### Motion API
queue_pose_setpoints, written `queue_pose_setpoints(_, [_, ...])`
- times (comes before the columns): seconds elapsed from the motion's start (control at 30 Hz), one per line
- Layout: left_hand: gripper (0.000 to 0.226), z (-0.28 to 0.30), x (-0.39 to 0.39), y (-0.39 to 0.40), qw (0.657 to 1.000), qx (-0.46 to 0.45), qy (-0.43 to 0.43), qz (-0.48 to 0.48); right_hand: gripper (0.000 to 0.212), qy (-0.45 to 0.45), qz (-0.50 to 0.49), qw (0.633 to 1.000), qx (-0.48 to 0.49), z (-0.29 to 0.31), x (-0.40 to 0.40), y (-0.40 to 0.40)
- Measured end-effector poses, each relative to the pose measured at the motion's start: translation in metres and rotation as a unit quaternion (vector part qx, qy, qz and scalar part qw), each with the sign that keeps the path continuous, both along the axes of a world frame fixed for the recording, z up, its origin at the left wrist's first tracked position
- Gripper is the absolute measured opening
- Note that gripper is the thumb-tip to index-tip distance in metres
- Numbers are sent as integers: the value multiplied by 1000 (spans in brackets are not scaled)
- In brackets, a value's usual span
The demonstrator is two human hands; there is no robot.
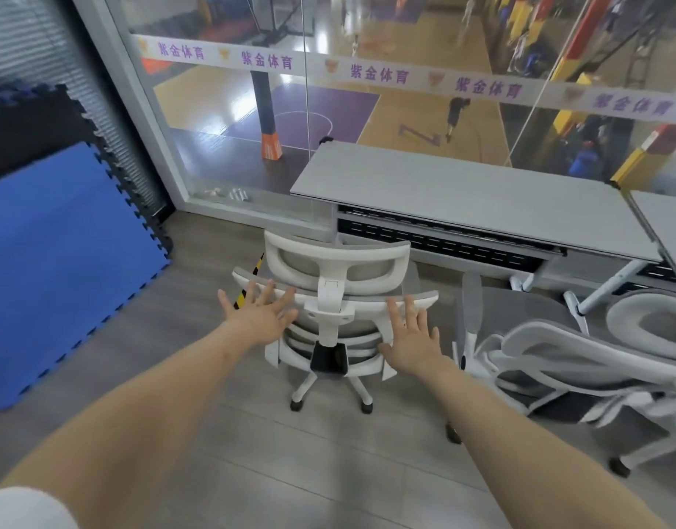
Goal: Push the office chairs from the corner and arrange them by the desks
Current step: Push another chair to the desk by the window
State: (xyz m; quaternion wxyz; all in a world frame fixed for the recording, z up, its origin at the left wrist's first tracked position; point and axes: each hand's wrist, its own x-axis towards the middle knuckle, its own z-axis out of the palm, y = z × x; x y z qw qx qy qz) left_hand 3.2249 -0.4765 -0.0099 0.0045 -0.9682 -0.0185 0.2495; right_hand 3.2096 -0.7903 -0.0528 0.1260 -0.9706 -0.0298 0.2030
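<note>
Head view — looks forward-down, near chair point(334, 299) back.

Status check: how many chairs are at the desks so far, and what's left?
Done: none fully tucked in. In hand: the white mesh office chair faces the grey desk, left hand and right hand open at its backrest. Left: push it in, then place the second white chair beside it.

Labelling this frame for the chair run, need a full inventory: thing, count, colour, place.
office chairs: 2, white frame with grey mesh; one centre facing the desk, one right
desks: 2, grey; one along the glass, one at right edge
foam mats: blue and black, leaning left
glass wall: 1, white banner with purple lettering, behind desks
floor: grey wood-look
left hand: open, at chair back
right hand: open, at chair back
</note>
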Motion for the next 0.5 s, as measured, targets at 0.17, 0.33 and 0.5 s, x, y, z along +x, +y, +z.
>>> queue_pose_setpoints(0.17, [64, -3, 33, -8, 1000, -7, -6, -4, 92, -5, -2, 1000, -2, 7, 40, -5])
queue_pose_setpoints(0.33, [62, -21, 12, -6, 998, -25, -51, 16, 63, -16, 14, 998, -52, 13, 35, 26])
queue_pose_setpoints(0.5, [55, -34, -68, 25, 989, -99, -82, 75, 49, -51, 77, 995, -34, 18, -18, 90])
